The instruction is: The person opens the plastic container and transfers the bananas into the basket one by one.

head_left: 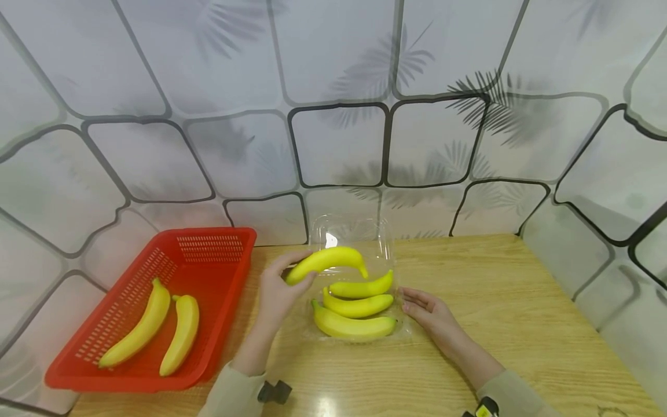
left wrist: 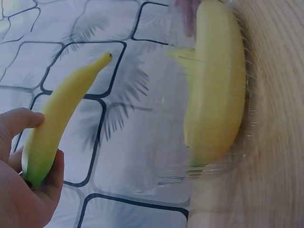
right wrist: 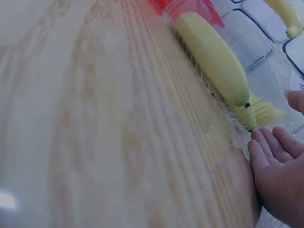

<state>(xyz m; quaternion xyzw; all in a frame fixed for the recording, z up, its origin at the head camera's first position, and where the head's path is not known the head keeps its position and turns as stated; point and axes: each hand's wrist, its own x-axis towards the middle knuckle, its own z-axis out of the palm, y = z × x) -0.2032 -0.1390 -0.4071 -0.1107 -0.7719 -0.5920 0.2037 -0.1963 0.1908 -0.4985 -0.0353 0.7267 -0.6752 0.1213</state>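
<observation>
My left hand (head_left: 276, 289) grips a yellow banana (head_left: 333, 259) by one end and holds it up over the back part of a clear plastic clamshell box (head_left: 307, 333). The left wrist view has thumb and fingers round the greenish end of this banana (left wrist: 61, 123); its other end points up and away. Three bananas lie side by side in the box, the nearest banana (head_left: 354, 324) along its front wall. At the box's right side is my right hand (head_left: 429, 315), its fingers (right wrist: 268, 147) extended against the wall and nothing in its palm.
A red plastic basket (head_left: 226, 324) stands left of the box, with two bananas (head_left: 140, 330) inside. The box's clear lid (head_left: 351, 223) stands raised at the back, close to the patterned wall covering (head_left: 339, 145). Everything rests on a wooden table (head_left: 495, 301).
</observation>
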